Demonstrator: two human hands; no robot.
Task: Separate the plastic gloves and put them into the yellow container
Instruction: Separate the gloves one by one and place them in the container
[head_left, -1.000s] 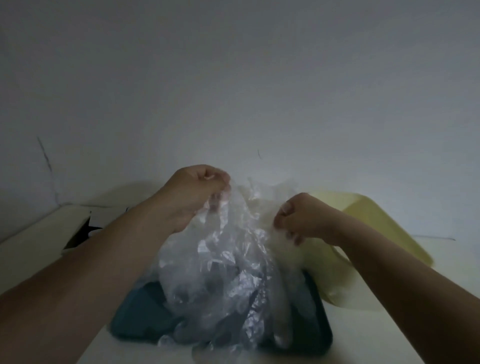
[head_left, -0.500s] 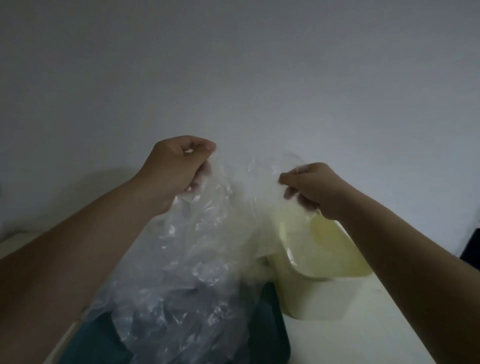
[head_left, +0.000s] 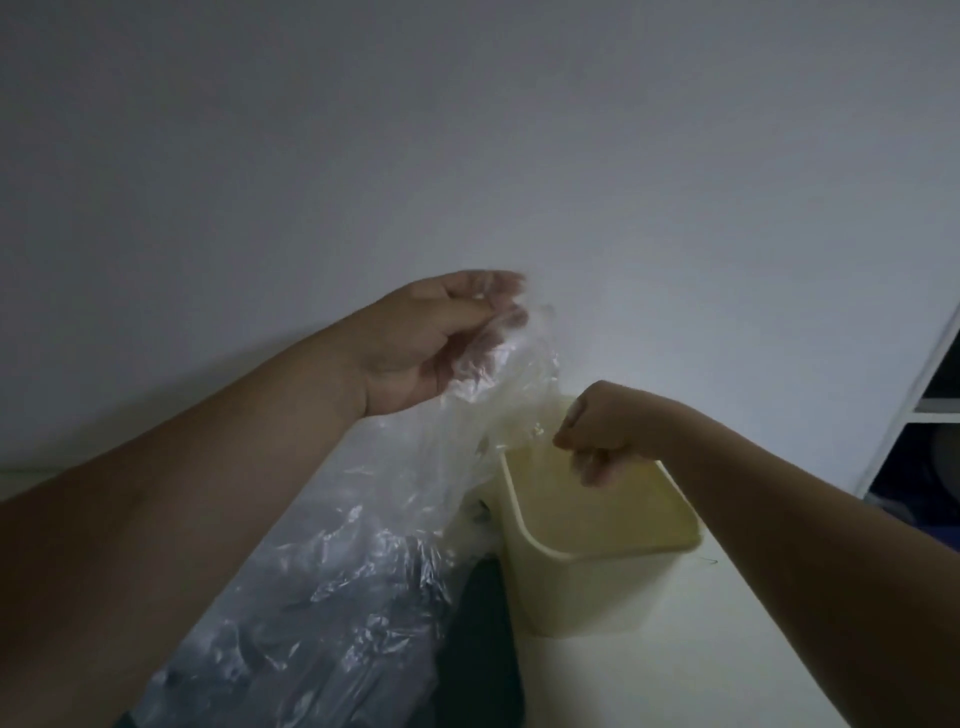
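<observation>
A crumpled bunch of clear plastic gloves (head_left: 332, 587) hangs from my left hand (head_left: 431, 338), which pinches its top edge high above the table. My right hand (head_left: 602, 426) is curled over the open mouth of the yellow container (head_left: 587, 587), pinching a thin piece of clear plastic glove (head_left: 524, 421) that still stretches back to the bunch. The container stands upright on the pale table, just right of the bunch. Its inside looks pale yellow; what lies in it cannot be made out.
A dark teal tray (head_left: 483, 654) lies under the hanging gloves, left of the container. The pale table top (head_left: 727, 670) runs to the right. A white shelf unit (head_left: 930, 415) with dark compartments stands at the far right. A plain wall is behind.
The view swung right. My right hand dropped from beside my left hand to the container's mouth, drawing a glove away from the bunch. My left hand stayed raised with the bunch.
</observation>
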